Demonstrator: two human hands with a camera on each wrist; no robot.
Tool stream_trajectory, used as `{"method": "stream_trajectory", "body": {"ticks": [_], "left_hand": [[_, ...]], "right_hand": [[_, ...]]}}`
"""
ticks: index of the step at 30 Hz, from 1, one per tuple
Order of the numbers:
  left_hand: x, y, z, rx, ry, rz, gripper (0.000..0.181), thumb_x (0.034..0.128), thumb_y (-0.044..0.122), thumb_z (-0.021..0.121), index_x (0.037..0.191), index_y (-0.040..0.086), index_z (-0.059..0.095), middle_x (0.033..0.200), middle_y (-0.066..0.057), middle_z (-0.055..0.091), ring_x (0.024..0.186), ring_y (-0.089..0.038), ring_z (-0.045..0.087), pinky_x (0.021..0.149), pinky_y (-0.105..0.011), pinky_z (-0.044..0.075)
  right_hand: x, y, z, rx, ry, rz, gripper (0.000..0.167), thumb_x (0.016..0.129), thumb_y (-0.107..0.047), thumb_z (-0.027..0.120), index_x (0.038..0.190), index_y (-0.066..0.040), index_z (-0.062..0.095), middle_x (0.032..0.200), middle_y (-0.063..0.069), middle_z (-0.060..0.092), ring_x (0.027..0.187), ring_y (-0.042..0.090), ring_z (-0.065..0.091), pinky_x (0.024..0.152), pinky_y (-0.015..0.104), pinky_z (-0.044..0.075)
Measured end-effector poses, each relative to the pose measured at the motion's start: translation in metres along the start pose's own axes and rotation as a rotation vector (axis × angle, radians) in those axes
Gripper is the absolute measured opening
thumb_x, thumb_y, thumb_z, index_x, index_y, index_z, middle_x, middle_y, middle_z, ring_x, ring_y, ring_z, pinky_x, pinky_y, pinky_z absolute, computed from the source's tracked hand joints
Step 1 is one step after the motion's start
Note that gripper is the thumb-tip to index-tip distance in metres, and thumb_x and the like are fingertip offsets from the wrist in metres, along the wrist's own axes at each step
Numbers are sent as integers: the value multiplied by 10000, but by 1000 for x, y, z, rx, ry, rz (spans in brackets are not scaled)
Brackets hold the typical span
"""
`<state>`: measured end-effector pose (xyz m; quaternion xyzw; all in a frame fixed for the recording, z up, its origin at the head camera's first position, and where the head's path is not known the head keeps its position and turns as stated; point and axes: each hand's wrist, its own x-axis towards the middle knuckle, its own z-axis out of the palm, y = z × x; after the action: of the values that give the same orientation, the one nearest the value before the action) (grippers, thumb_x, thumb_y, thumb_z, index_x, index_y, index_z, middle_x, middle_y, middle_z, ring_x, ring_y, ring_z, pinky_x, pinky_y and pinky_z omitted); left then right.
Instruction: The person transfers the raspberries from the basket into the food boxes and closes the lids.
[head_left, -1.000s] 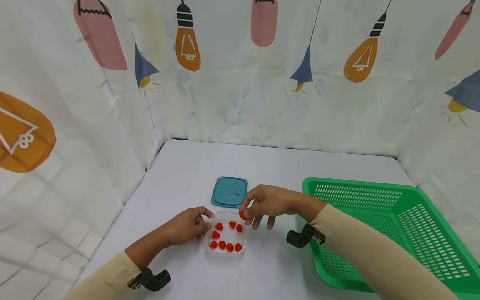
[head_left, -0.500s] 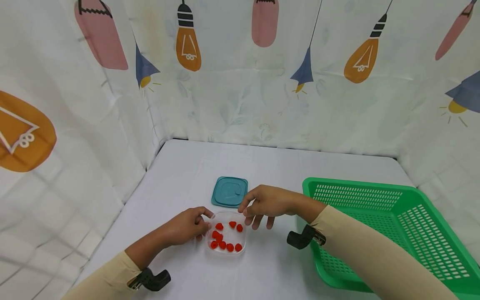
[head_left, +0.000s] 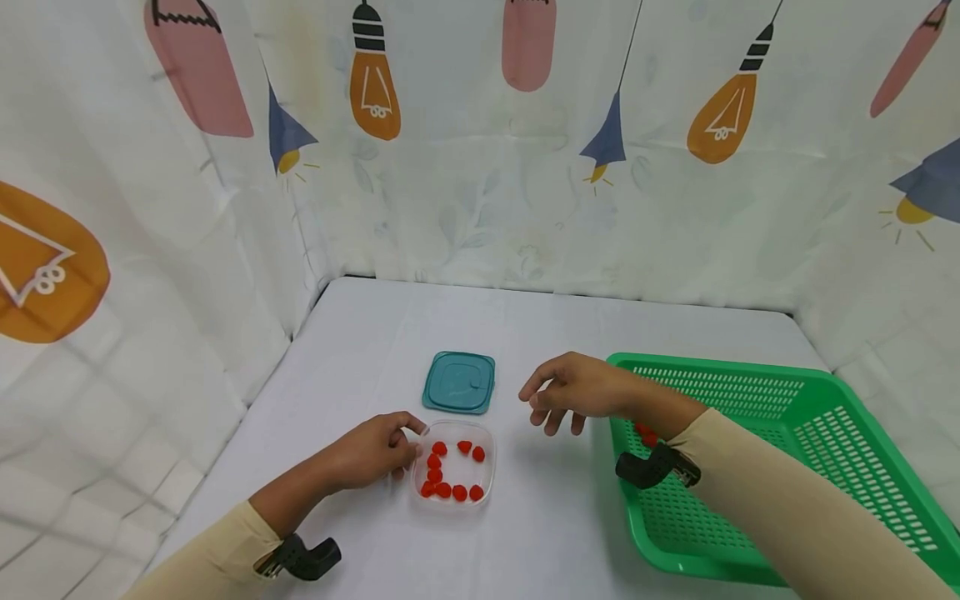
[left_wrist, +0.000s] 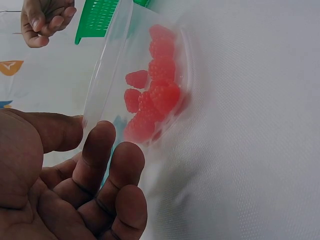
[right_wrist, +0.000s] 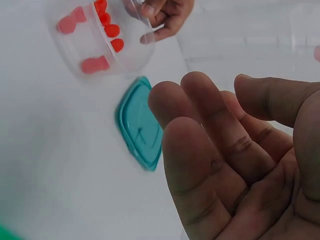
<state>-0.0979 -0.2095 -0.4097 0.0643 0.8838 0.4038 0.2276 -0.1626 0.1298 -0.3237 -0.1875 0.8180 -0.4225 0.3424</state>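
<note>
So, container [head_left: 459, 467] against left hand [head_left: 377, 452].

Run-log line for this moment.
left hand: holds clear container; right hand: empty; red berries: in container, some in green basket; teal lid: off

With the clear container [head_left: 456, 470] as the dial's centre, a hand has a wide way in over the white tabletop [head_left: 551, 525] from 4 round to 6 o'clock. The left hand [head_left: 375, 451] blocks 9, touching the rim; the right hand [head_left: 576, 388] hangs at 2. The teal lid [head_left: 459, 382] lies flat at 12, low enough to pass above. At 3, the right forearm [head_left: 757, 479] bars part of the green basket [head_left: 720, 365]. Inside the container, the red berries [head_left: 459, 492] leave room mid-floor and towards 3.
</note>
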Motion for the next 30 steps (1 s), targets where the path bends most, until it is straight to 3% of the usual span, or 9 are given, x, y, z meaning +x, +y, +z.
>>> {"method": "stream_trajectory", "body": {"ticks": [15,23,30], "left_hand": [[-1,3,0,2,9,-19,322,975,188,696,1277,114,613,769,-49,635,711,-227,592,618,-344,463],[-3,3,1,-15,1,-17,321,976,176,691,1276,104,605,772,-62,637,708,-234,591,606,-333,454],[-3,4,0,-12,1,-13,311,983,170,677,1279,106,604,767,-56,638,703,-233,587,604,-328,453]], "right_hand": [[-40,40,-45,37,65,-11,246,1019,-195,630,1234,-80,671,1022,182,714,885,326,692,576,326,502],[-55,56,-59,13,79,-14,297,1027,-245,642,1221,-19,648,892,180,661,746,286,610,568,345,494],[-69,76,-69,-29,114,26,326,1048,-308,605,1191,-18,645,894,168,640,824,350,612,600,369,504]]}}
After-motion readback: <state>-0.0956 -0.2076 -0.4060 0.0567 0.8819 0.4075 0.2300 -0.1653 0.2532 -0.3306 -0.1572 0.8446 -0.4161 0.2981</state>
